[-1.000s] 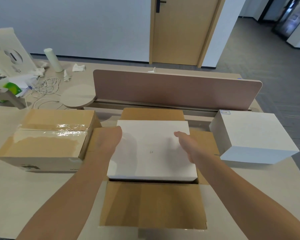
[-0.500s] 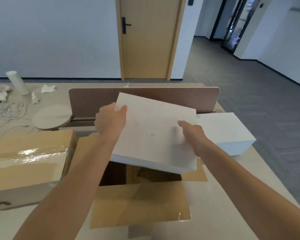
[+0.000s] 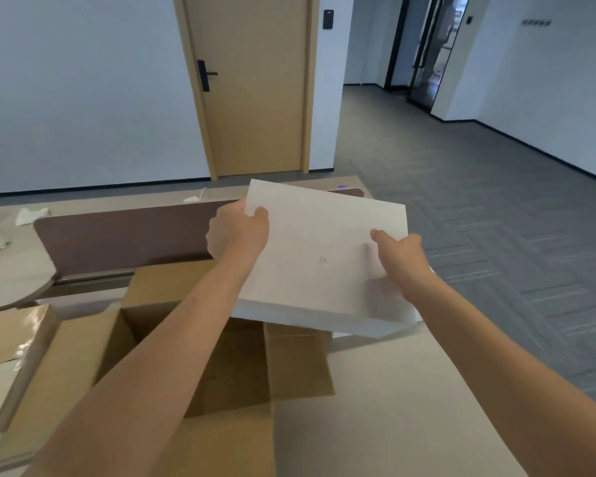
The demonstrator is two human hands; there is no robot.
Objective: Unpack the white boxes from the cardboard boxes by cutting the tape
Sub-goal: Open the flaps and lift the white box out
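Note:
I hold a flat white box (image 3: pixel 319 242) in the air, above and to the right of the open cardboard box (image 3: pixel 227 366). My left hand (image 3: pixel 236 232) grips its far left corner, thumb on top. My right hand (image 3: pixel 398 251) grips its right edge, thumb on the top face. The cardboard box stands empty with its flaps spread, its dark inside showing. A second cardboard box (image 3: pixel 7 342), sealed with shiny tape, lies at the left edge. The other white box on the right is hidden behind the one I hold.
A brown desk divider (image 3: pixel 124 235) runs across behind the boxes. Crumpled white tissues (image 3: pixel 30 215) lie on the far desk at the left. The table (image 3: pixel 393 407) ends at the right, with grey floor beyond. A wooden door (image 3: pixel 252 84) stands ahead.
The white box has risen out of the cardboard box and moved up and to the right in both hands. My view has swung upward and to the right.

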